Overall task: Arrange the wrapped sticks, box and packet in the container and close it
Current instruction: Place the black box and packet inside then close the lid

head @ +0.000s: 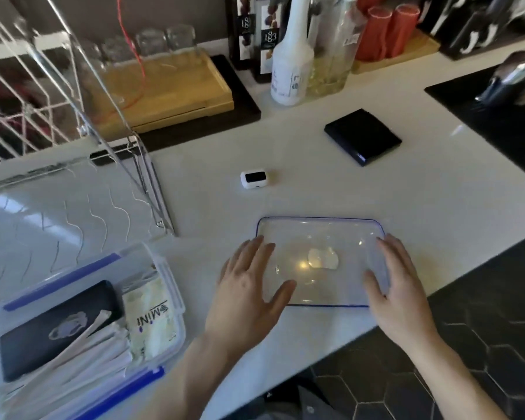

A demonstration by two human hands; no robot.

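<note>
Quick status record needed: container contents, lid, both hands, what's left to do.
container: clear tub, lower left on counter, open
contents: black box, wrapped sticks, packet, all inside
lid: clear with blue rim, flat on counter, right of container, apart from it
left hand: open, resting on lid's left edge
right hand: open, on lid's right edge
remaining: lift lid, set on container, close clips
</note>
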